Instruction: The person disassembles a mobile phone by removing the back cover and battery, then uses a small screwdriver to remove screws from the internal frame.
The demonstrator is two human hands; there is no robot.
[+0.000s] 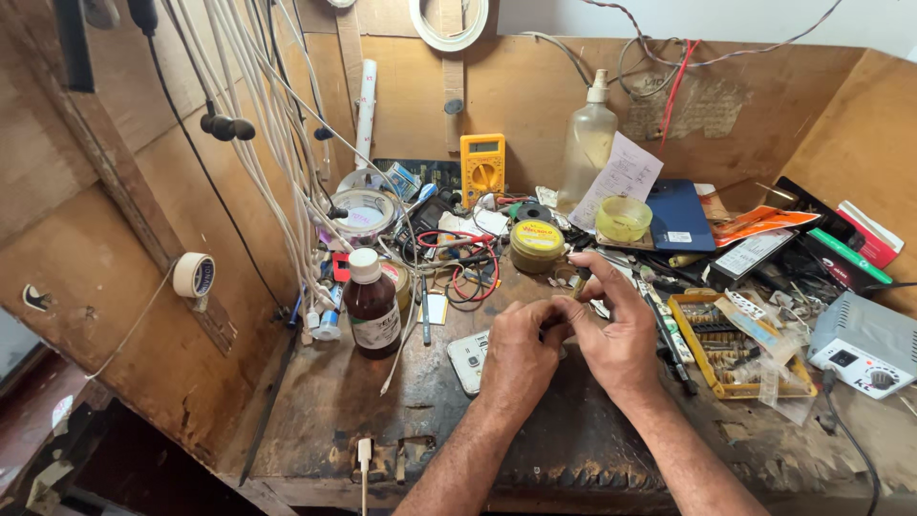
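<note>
At the lower centre of the frame the left hand (pixel 517 355) and the right hand (pixel 619 334) meet fingertip to fingertip, both pinched narrow around something small and dark that is too hidden to make out. Just left of the left hand, partly under it, lies a white flat mobile phone (pixel 467 359) on the worn wooden workbench (pixel 325 401). Further left stands a brown glass bottle with a white cap (pixel 372 306). Above the hands sits a round yellow-lidded tin (pixel 537 245). To the right lies a yellow plastic compartment tray of small parts (pixel 731 349).
</note>
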